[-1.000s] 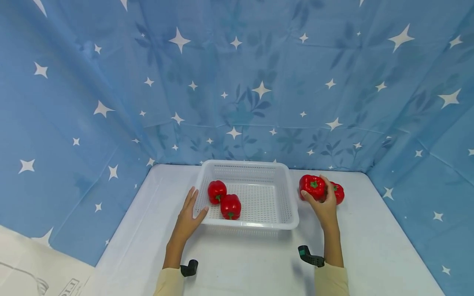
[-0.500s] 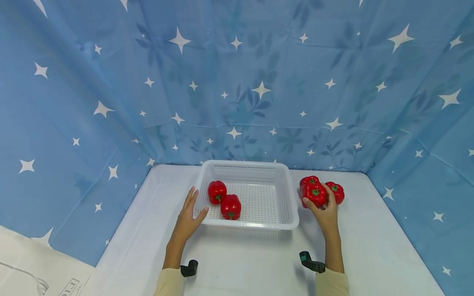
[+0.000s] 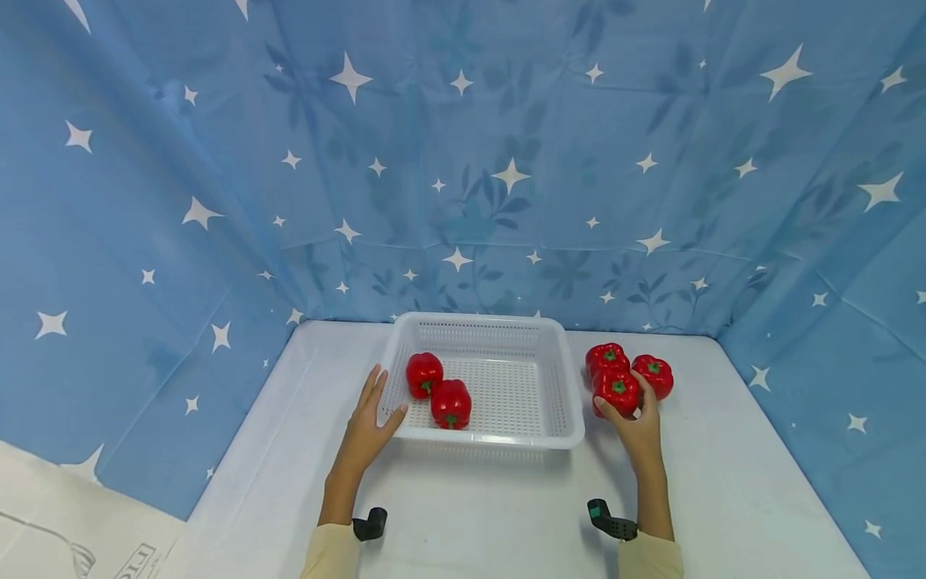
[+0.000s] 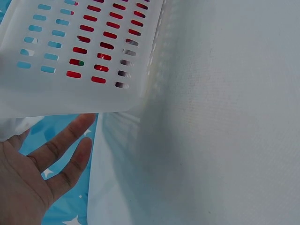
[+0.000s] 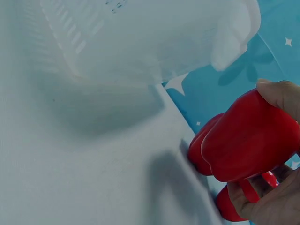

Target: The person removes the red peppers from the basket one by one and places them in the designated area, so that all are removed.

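Note:
My right hand [image 3: 640, 414] grips a red bell pepper [image 3: 616, 388] with a green stem, thumb on one side and fingers on the other. In the right wrist view this bell pepper [image 5: 248, 140] fills the hand above the table's far side. Behind it sits a second red bell pepper [image 3: 604, 355], with a third red bell pepper [image 3: 654, 375] just right of my fingers. My left hand [image 3: 367, 426] is at the white basket's [image 3: 499, 440] front left corner, fingers spread and extended, thumb near the rim. In the left wrist view the fingers [image 4: 70, 171] look straight.
Inside the basket, two red bell peppers [image 3: 424, 375] lie at the left, touching or nearly so. The white table [image 3: 477, 515] ends at a blue star-patterned curtain [image 3: 463, 161] at the back and sides. Each wrist wears a black camera [image 3: 370, 524].
My right hand has drawn the gripped bell pepper toward the front and slightly right, showing the one behind it. The left hand and basket stay put.

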A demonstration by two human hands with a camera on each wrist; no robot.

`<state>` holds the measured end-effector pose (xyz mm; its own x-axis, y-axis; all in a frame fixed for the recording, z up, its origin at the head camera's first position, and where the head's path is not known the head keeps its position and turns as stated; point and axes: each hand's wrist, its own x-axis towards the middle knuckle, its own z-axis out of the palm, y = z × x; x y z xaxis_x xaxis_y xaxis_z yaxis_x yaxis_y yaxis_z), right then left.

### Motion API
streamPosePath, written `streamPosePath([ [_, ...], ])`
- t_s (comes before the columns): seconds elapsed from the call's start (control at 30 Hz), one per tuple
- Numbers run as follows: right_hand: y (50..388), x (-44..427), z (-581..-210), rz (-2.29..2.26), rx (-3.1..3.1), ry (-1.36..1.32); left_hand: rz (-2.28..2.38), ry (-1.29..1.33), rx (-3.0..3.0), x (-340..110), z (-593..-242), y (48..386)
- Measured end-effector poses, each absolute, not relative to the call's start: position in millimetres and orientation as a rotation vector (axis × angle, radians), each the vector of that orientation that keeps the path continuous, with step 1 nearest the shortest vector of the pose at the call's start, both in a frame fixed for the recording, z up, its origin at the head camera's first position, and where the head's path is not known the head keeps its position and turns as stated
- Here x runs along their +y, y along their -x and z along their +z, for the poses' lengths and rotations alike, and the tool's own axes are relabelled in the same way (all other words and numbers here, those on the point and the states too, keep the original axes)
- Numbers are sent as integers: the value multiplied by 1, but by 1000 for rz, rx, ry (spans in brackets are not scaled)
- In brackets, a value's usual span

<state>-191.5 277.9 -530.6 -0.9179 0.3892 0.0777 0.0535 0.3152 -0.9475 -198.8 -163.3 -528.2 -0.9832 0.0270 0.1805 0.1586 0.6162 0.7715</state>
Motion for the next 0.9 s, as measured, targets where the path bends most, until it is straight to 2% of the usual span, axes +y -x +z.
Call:
streamPosePath([
  [0.9,193,284,-559,1656,-2327,504,-1309,149,-2684,-163,-530,200],
])
